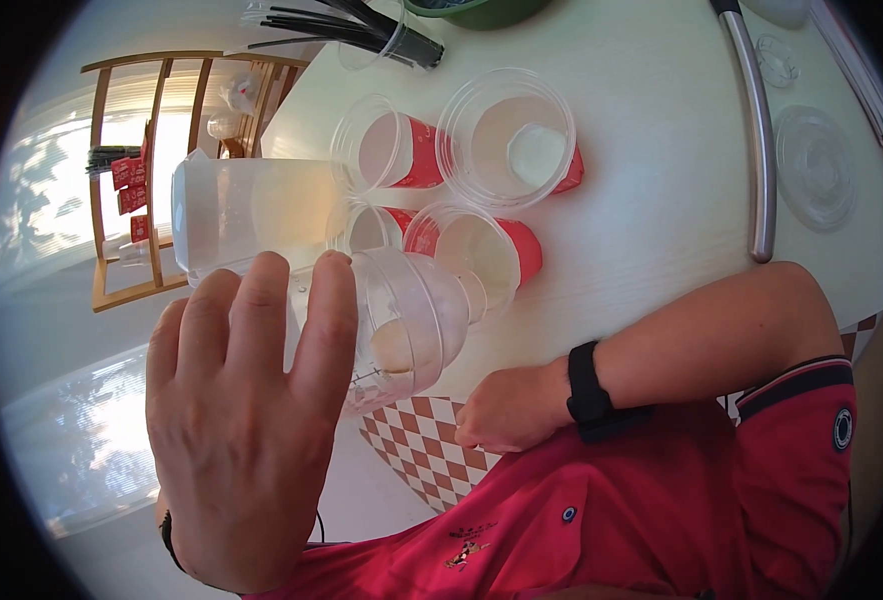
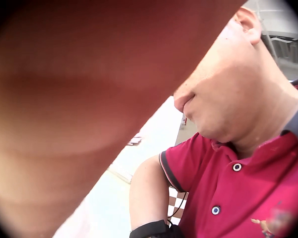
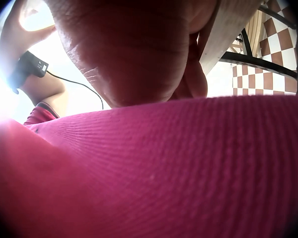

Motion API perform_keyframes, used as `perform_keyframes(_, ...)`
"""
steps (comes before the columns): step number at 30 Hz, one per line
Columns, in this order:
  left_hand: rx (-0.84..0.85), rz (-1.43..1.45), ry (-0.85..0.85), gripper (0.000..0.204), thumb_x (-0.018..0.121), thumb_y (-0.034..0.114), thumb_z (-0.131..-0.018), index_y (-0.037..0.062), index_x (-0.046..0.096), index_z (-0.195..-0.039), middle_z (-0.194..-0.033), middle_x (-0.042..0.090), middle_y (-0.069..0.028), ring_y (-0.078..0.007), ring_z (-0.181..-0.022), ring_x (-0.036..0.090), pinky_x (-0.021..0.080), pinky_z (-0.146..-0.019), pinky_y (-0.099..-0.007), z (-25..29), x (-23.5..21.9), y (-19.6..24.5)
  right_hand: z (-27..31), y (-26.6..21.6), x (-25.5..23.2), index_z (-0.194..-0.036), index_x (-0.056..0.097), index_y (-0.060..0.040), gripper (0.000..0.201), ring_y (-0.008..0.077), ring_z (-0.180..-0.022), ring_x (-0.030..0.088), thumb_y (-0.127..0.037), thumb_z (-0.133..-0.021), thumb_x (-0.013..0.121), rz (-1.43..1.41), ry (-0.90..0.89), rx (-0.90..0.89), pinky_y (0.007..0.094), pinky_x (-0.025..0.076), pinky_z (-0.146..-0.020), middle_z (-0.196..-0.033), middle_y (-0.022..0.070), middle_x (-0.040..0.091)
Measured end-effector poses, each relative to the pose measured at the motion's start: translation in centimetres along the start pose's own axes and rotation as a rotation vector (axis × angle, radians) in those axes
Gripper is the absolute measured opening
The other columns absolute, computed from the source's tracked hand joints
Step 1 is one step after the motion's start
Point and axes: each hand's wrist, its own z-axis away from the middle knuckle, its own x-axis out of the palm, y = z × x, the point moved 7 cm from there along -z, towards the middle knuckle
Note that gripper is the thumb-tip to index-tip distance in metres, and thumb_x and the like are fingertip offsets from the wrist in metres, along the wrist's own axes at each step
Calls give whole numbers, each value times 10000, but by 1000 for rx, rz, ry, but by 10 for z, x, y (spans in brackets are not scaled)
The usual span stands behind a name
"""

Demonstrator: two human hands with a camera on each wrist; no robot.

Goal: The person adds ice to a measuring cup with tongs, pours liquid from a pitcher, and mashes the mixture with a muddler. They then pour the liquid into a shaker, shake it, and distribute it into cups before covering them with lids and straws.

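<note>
In the head view my left hand (image 1: 251,410) grips a clear plastic shaker (image 1: 426,320), its fingers round the body. The shaker lies tilted on its side, its narrow end over the mouth of the nearest clear cup with a red sleeve (image 1: 529,250). Whether liquid flows cannot be seen. Several more clear cups stand beside it, among them a large one (image 1: 501,115). My right hand (image 1: 511,408) rests loosely curled by the table's near edge, holding no visible thing. The left wrist view shows skin close up; the right wrist view shows the curled right hand (image 3: 134,54) against the red shirt.
A frosted square container (image 1: 246,210) with pale liquid stands left of the cups. Behind are black straws (image 1: 361,30) in a clear cup and a green bowl (image 1: 481,10). Toward the right lie a metal bar (image 1: 756,140) and a round clear lid (image 1: 814,167).
</note>
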Motion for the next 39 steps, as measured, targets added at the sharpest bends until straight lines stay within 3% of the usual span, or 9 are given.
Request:
perform_keyframes(5,-63,-113,99,987,902,7,-472,107,552,-1390,-1249,612,-145,-359,-1158,614,530,-958,-472,4,-6,-11,0,1,0,-964,680,-48,139,329,-952,685,-105,-845,634,-22,-3,27,450,533,-808,-956,129,717)
perform_keyframes(12,-97,-97,74,982,895,-9,-464,114,562,-1379,-1246,622,-131,-356,-1175,619,528,-975,-474,8,-4,-12,-1,2,2,-964,679,-42,142,333,-953,684,-107,-846,634,-18,-2,18,448,534,-813,-964,130,717)
perform_keyframes(16,-158,-130,142,985,894,-25,-462,115,560,-1378,-1234,631,-122,-337,-1171,624,524,-983,-459,9,-15,-19,0,2,2,-958,680,-38,141,333,-957,684,-110,-845,634,0,17,-1,445,536,-817,-967,132,718)
perform_keyframes(20,-114,-108,67,1010,903,-24,-452,114,550,-1389,-1247,625,-129,-342,-1163,626,526,-978,-466,10,-5,-18,-1,0,1,-953,680,-37,139,333,-957,685,-109,-843,635,15,19,-6,446,538,-815,-964,133,720)
perform_keyframes(29,-110,-72,80,1024,908,-1,-451,102,533,-1398,-1237,617,-140,-358,-1160,615,528,-960,-468,13,-4,-19,0,1,1,-949,676,-34,132,339,-931,692,-102,-845,632,-12,-28,42,448,540,-802,-960,140,720)
perform_keyframes(32,-86,-31,-2,1018,905,-3,-448,93,536,-1391,-1234,613,-147,-362,-1149,615,524,-950,-469,12,-1,-14,-1,0,0,-949,675,-34,132,338,-929,692,-102,-845,632,-14,11,16,449,540,-797,-956,140,718)
perform_keyframes(39,-111,-30,41,1020,902,-7,-441,91,540,-1390,-1225,609,-157,-370,-1138,614,518,-940,-480,11,-1,-19,-1,1,1,-955,674,-31,137,338,-939,690,-101,-847,628,-7,-11,29,449,540,-806,-956,140,718)
